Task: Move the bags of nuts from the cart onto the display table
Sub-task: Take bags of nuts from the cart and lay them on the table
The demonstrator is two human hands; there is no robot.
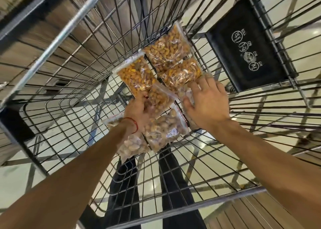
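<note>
1. Head view, near: two pale nut bags (163, 129) lie on the wire floor of the cart (57, 42).
2. Left hand (137, 110), red thread at the wrist, has its fingers curled on the middle bag (159, 98).
3. Right hand (208, 103), fingers spread, lies flat on the right-side bag (186, 94).
4. Far: three orange bags (166, 49) lie touching, with a black flap (246, 44) to their right.

Black wire cart (59, 39), clear bags of nuts (166, 51) flat on its mesh bottom, some overlapping.
</note>
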